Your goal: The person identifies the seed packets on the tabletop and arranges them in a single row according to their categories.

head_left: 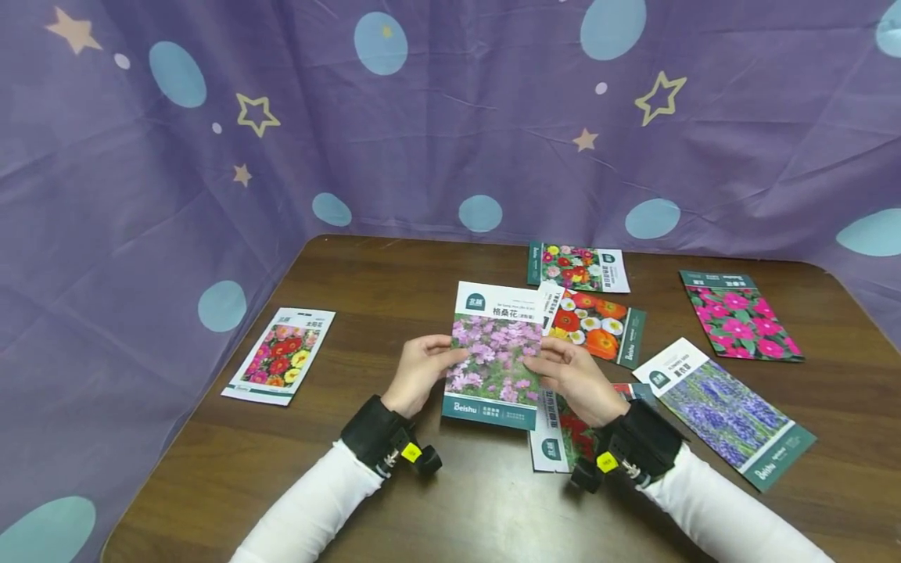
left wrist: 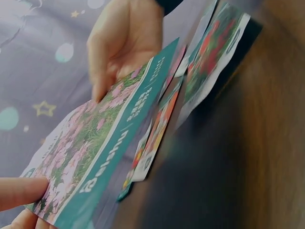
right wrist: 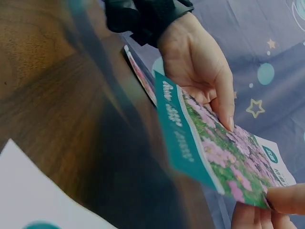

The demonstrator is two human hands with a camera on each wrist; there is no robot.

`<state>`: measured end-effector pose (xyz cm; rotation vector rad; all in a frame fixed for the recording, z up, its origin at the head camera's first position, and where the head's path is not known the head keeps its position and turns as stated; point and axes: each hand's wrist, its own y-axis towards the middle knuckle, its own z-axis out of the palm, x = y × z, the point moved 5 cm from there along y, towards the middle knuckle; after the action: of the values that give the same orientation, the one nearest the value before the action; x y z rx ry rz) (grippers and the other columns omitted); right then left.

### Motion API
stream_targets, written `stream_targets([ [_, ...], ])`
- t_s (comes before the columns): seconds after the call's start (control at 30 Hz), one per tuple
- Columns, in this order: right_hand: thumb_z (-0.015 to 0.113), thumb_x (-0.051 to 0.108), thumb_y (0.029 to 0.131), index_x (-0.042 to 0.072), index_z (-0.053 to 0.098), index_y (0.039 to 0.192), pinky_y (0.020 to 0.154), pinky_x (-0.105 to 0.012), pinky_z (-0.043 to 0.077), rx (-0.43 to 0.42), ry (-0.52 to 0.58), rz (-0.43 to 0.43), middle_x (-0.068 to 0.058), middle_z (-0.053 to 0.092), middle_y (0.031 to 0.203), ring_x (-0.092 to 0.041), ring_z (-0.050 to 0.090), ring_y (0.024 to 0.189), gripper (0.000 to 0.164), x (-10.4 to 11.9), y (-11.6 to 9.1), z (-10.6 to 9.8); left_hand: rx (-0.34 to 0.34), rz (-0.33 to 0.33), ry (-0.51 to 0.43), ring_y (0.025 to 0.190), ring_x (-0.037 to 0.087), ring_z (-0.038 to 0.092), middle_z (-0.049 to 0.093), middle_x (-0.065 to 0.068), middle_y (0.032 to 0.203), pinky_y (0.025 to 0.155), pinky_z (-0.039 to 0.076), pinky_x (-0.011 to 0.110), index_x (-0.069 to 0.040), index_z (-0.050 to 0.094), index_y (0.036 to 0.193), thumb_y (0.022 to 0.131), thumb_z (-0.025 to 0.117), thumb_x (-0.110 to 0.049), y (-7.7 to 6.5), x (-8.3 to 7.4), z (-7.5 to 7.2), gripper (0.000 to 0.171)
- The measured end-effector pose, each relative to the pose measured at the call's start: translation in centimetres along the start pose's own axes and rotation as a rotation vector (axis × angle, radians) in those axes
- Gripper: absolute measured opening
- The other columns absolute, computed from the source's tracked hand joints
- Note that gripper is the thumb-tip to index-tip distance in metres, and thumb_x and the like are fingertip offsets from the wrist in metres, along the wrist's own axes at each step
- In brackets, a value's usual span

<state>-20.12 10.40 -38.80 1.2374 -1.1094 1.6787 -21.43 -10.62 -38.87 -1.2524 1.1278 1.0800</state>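
Pink-flowered seed packet is held above the wooden table at its centre, tilted up toward the person. Left hand pinches its edge at 9 o'clock; right hand pinches the edge at 3 o'clock, thumbs on the printed face. Step in hand appears to be inspection of the packet. Other packets lie flat: orange-flowered packet at 2 o'clock, purple-flowered packet at 4 o'clock. Any placement calls for a free spot.
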Motion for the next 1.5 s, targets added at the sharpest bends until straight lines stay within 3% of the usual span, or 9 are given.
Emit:
stream_targets([
  [0.17,0.051,0.004,0.091,-0.011,0.036,0.126,0.078,-0.025,0.051,-0.001,-0.008,-0.027,0.003,0.059,0.092,-0.005,0.058,0.084,0.041,-0.4,0.7,1.9,-0.073,-0.028,0.046,0.07,0.008,0.058,0.066,0.001,0.077,0.063,0.048,0.022,0.006,0.063,0.101,0.077,0.07,-0.006,0.2,-0.1,-3.0,0.028],
  [0.4,0.051,-0.008,0.086,-0.016,0.042,0.118,0.069,-0.025,0.053,-0.057,-0.004,-0.046,-0.001,0.057,0.083,-0.007,0.059,0.072,0.034,-2.1,3.4,5.4,-0.137,-0.05,0.127,0.069,0.007,0.057,0.065,0.002,0.079,0.06,0.047,0.02,0.007,0.062,0.104,0.078,0.068,-0.004,1.0,1.1,-6.8,0.029],
  [0.53,0.052,-0.011,0.083,-0.014,0.046,0.115,0.066,-0.025,0.054,-0.074,0.037,-0.029,-0.005,0.056,0.081,-0.009,0.058,0.069,0.032,-2.6,5.0,7.7,-0.215,-0.059,0.186,0.067,0.006,0.056,0.062,0.003,0.082,0.059,0.047,0.019,0.006,0.061,0.106,0.077,0.069,-0.005,1.1,1.6,-9.5,0.032],
  [0.73,0.053,-0.01,0.083,-0.009,0.047,0.119,0.07,-0.03,0.054,-0.082,0.048,-0.035,-0.013,0.062,0.087,-0.014,0.06,0.072,0.037,-2.7,6.8,10.8,-0.298,-0.04,0.373,0.064,0.007,0.054,0.062,0.015,0.088,0.059,0.045,0.02,0.008,0.059,0.109,0.079,0.068,-0.006,0.5,1.1,-13.1,0.035],
  [0.87,0.051,-0.011,0.082,-0.01,0.045,0.124,0.073,-0.031,0.054,-0.057,0.051,-0.006,-0.021,0.061,0.097,-0.015,0.06,0.074,0.042,-2.9,7.4,12.7,-0.325,-0.016,0.504,0.07,0.016,0.06,0.064,0.024,0.092,0.058,0.044,0.019,0.01,0.06,0.108,0.078,0.067,-0.004,0.0,0.6,-14.8,0.034],
  [1.03,0.048,-0.012,0.083,-0.013,0.039,0.129,0.078,-0.034,0.053,-0.003,0.075,0.035,-0.026,0.057,0.105,-0.018,0.059,0.08,0.047,-3.1,7.9,14.8,-0.341,-0.002,0.654,0.085,0.031,0.063,0.064,0.026,0.096,0.065,0.048,0.026,0.012,0.061,0.106,0.077,0.067,-0.004,-0.2,0.3,-16.4,0.034],
  [1.17,0.047,-0.011,0.084,-0.014,0.037,0.13,0.082,-0.035,0.051,0.028,0.079,0.06,-0.028,0.054,0.111,-0.022,0.058,0.089,0.047,-3.1,8.2,15.9,-0.325,0.026,0.758,0.088,0.035,0.062,0.065,0.025,0.094,0.073,0.049,0.036,0.012,0.062,0.102,0.075,0.067,-0.004,-0.2,0.0,-17.0,0.032],
  [1.3,0.048,-0.01,0.084,-0.013,0.036,0.131,0.084,-0.035,0.05,0.048,0.072,0.102,-0.028,0.051,0.116,-0.025,0.056,0.096,0.049,-3.3,8.5,16.8,-0.297,0.026,0.792,0.088,0.036,0.061,0.064,0.027,0.093,0.075,0.049,0.04,0.014,0.061,0.104,0.075,0.066,-0.003,-0.1,-0.1,-17.5,0.034],
  [1.5,0.047,-0.009,0.086,-0.017,0.032,0.131,0.089,-0.037,0.048,0.083,0.081,0.109,-0.031,0.048,0.118,-0.031,0.055,0.102,0.049,-3.2,8.7,17.8,-0.269,-0.005,0.828,0.105,0.04,0.054,0.051,0.028,0.122,0.088,0.043,0.046,0.015,0.054,0.114,0.079,0.062,-0.007,-0.5,-0.3,-17.8,0.042],
])
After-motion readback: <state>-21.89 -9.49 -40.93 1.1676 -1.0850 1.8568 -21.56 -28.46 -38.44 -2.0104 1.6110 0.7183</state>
